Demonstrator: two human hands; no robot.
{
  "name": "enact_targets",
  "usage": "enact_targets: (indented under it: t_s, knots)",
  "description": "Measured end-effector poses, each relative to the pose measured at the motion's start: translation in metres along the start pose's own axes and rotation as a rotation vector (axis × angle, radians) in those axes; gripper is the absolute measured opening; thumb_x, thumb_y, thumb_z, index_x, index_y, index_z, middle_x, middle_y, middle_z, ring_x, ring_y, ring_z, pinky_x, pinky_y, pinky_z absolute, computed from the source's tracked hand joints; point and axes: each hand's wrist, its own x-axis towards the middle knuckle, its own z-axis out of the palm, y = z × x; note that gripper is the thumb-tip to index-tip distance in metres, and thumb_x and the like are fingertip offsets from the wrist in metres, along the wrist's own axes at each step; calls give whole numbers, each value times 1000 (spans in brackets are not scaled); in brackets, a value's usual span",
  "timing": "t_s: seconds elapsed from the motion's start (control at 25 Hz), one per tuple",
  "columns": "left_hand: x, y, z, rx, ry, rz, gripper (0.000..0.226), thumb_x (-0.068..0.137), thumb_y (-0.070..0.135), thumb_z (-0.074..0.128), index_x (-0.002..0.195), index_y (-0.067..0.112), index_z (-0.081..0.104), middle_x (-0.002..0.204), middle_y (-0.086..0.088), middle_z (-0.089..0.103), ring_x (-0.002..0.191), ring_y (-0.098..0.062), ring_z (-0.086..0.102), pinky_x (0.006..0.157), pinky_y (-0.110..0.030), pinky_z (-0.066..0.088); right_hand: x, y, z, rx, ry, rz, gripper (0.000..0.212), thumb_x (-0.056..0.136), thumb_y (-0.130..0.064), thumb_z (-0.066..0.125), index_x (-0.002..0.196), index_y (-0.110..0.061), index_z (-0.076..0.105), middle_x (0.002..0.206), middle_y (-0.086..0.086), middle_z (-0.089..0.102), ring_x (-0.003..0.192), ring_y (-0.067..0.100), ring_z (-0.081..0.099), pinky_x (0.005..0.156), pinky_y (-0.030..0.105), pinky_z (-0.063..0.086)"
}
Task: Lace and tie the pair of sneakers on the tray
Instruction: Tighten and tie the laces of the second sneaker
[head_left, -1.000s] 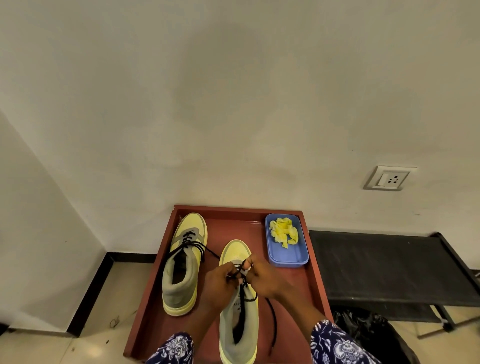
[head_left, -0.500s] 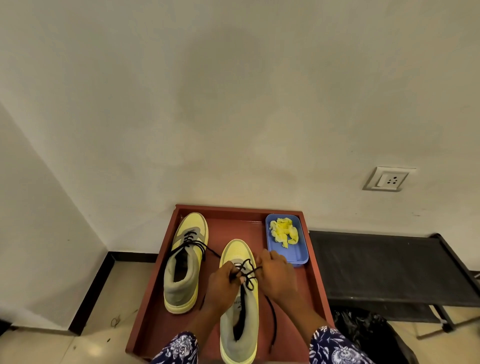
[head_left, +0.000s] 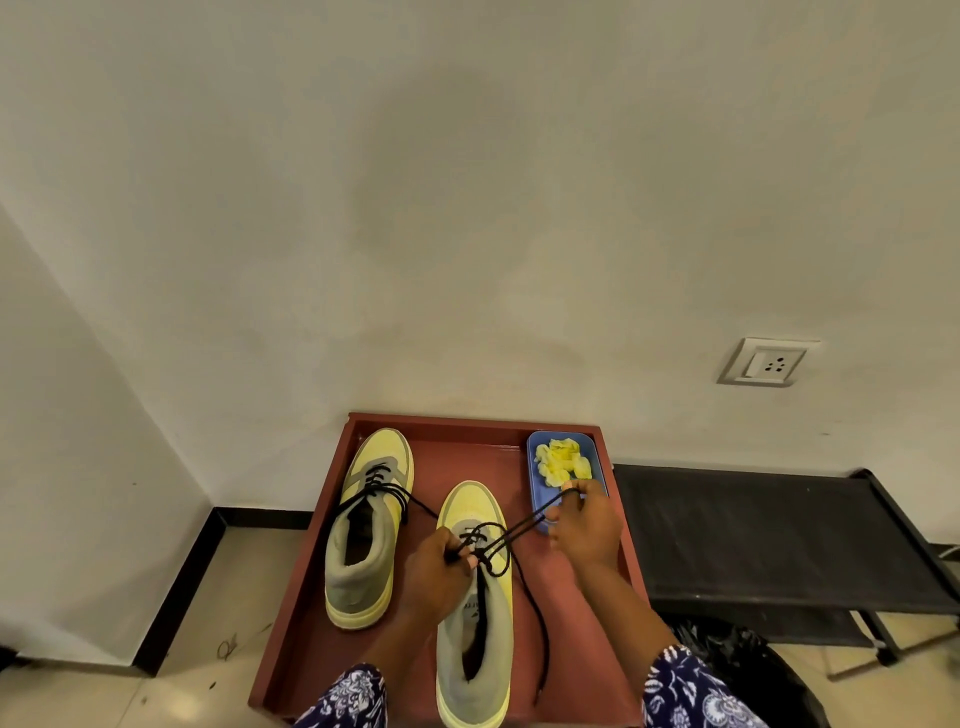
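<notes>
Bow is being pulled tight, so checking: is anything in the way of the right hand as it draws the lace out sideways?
Possibly the blue box: the right hand pinching the lace already overlaps its near end. Whether they touch, I cannot tell. Nothing else visible stands in the way.

The near sneaker (head_left: 475, 613) runs off the bottom edge at its heel, and the left hand (head_left: 435, 577) covers part of its tongue and eyelets. The red tray's (head_left: 306, 587) near rim is cut off too. Both patterned sleeves (head_left: 691, 693) leave the picture below. The knot in the black lace (head_left: 485, 553) is too small to read.
</notes>
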Motion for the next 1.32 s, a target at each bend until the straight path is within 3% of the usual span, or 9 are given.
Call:
enact_targets:
  t_s: [0.08, 0.24, 0.4, 0.52, 0.64, 0.76, 0.84, 1.08, 1.32]
  knots:
    - [-2, 2, -1, -10, -9, -15, 35, 82, 9, 62, 60, 21, 37, 61, 9, 47, 59, -4, 42, 56, -13, 34, 2, -5, -2, 124, 51, -43, 15, 94, -8, 45, 102, -4, 58, 85, 8, 63, 78, 22, 57, 68, 39, 50]
    - [-2, -2, -2, -151, -27, -86, 36, 81, 2, 62, 60, 17, 36, 62, 2, 46, 65, -13, 44, 67, -29, 40, 0, -10, -10, 94, 85, -270, 27, 92, -6, 50, 118, -2, 55, 108, -2, 55, 103, 12, 52, 90, 25, 44]
    - [-5, -6, -4, -383, -79, -163, 22, 84, 0, 60, 69, 12, 48, 76, -7, 58, 75, -17, 54, 77, -37, 48, -13, 2, -14, -52, 71, -189, 16, 93, -12, 48, 82, -7, 59, 76, 1, 57, 74, 19, 55, 55, 19, 39]
    - [-9, -3, -5, -522, -92, -193, 16, 86, -3, 57, 75, 8, 52, 73, -7, 58, 66, -14, 51, 63, -26, 43, -30, 15, -16, -232, -1, -104, 33, 93, -22, 48, 64, -8, 50, 57, -2, 47, 59, 18, 49, 51, 28, 37]
    - [-9, -1, -6, -566, -96, -196, 17, 86, -4, 56, 75, 8, 53, 69, -5, 56, 62, -12, 48, 61, -23, 41, -45, 18, -18, -335, -141, -24, 38, 93, -45, 44, 87, -11, 61, 72, -1, 54, 67, 15, 54, 57, 25, 39]
    - [-9, 0, -6, -566, -99, -195, 17, 86, -6, 56, 75, 8, 53, 72, -6, 58, 70, -15, 52, 66, -25, 43, -52, 23, -9, -468, -240, -30, 39, 95, -30, 42, 125, -6, 49, 111, 14, 60, 104, 30, 57, 83, 34, 44]
    - [-9, 0, -7, -570, -111, -189, 17, 86, -6, 56, 76, 7, 53, 74, -8, 58, 74, -17, 53, 68, -25, 44, -52, 29, 4, -510, -350, -130, 48, 90, -26, 36, 136, -12, 40, 126, 13, 56, 112, 31, 55, 90, 36, 45]
    - [-10, -1, -10, -558, -129, -169, 18, 84, -9, 56, 76, 7, 55, 75, -6, 61, 71, -11, 57, 68, -19, 47, -36, 29, 27, -552, -710, -335, 47, 84, -6, 39, 127, -14, 54, 131, 7, 53, 121, 25, 50, 100, 26, 38]
    - [-10, -5, -12, -654, -113, -248, 15, 83, -7, 59, 78, 7, 60, 72, -5, 63, 74, -17, 56, 68, -25, 46, -29, 30, 27, -592, -560, -299, 19, 87, -22, 54, 103, -22, 66, 108, 3, 68, 101, 24, 61, 78, 28, 45]
